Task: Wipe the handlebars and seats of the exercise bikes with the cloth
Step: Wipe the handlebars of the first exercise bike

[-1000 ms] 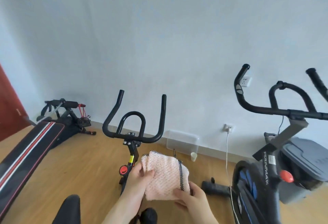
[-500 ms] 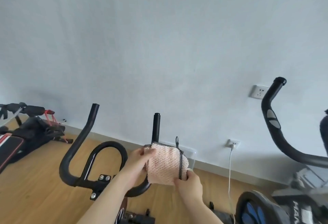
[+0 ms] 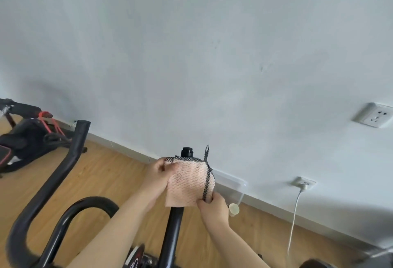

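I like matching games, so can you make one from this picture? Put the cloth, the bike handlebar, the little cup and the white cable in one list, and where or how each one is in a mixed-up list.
Things:
1 cloth
2 handlebar
3 cup
4 cable

Place or state:
A hangs from the wall socket
B pinched by the left hand and the right hand
C black, curving upward
D on the wooden floor

Pairs: 1-B, 2-C, 3-D, 4-A.
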